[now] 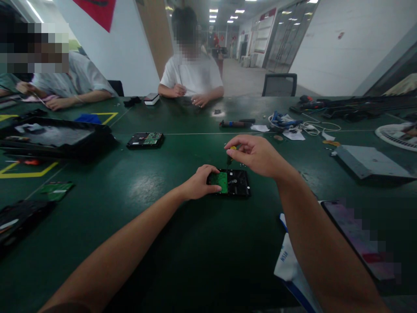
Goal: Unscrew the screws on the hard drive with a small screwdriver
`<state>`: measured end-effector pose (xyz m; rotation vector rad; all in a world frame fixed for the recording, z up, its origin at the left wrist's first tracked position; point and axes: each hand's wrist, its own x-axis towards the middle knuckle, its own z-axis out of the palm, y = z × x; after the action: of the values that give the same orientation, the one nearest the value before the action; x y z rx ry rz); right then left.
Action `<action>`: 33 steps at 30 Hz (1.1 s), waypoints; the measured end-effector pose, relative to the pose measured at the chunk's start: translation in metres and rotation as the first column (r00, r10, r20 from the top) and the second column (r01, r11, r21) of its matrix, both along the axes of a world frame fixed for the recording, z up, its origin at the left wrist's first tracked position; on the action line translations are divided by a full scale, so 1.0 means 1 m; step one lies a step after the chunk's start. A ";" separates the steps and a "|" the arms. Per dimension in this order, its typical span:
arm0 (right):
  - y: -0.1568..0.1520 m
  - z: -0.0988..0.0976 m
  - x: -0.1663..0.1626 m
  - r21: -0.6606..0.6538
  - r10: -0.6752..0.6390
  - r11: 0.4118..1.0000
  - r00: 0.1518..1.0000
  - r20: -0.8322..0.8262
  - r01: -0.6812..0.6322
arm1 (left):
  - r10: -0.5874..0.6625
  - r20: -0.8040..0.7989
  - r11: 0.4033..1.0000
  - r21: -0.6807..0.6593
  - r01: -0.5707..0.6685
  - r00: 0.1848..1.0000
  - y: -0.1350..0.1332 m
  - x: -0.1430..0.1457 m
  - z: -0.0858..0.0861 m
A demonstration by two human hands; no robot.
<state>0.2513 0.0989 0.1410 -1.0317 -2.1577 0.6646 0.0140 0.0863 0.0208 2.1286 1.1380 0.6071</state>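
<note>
A black hard drive point(239, 183) with a green circuit board point(223, 179) on its upper face lies flat on the dark green table in front of me. My left hand point(201, 182) grips its left end, thumb along the near edge and fingers at the far edge. Above the drive's far side, my right hand point(252, 154) holds a short screwdriver point(230, 157) with a yellow and dark handle, pinched between thumb and fingers. The tool points down toward the far edge of the board; whether its tip sits in a screw I cannot tell. Several tiny screws point(243, 165) lie just beyond the drive.
Another hard drive point(145, 140) lies to the left, near a black tray point(55, 134). At right are a grey metal box point(371, 161), a phone point(355, 234), a white packet point(289, 261) and tangled cables point(306, 126). Two people point(192, 74) sit across the table.
</note>
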 end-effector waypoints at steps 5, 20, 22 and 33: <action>0.000 -0.001 0.000 -0.008 0.005 1.000 1.000 -0.002 -0.005 | -0.005 0.010 1.000 0.008 0.005 1.000 -0.001 0.001 -0.001; 0.004 -0.006 -0.004 -0.158 0.058 0.984 0.988 -0.141 -0.081 | 0.012 0.019 0.999 0.051 -0.013 1.000 -0.003 0.002 -0.004; 0.004 -0.005 -0.005 -0.196 0.064 0.977 0.989 -0.134 -0.089 | 0.010 0.019 0.999 0.049 -0.011 1.000 -0.002 0.001 -0.005; 0.004 -0.006 -0.005 -0.161 -0.012 0.987 0.992 -0.126 -0.009 | 0.006 0.031 1.000 0.017 -0.007 1.000 -0.005 0.001 0.002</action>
<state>0.2459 0.1029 0.1347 -1.0449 -2.0197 0.8925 0.0153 0.0813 0.0225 2.1237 1.1275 0.6526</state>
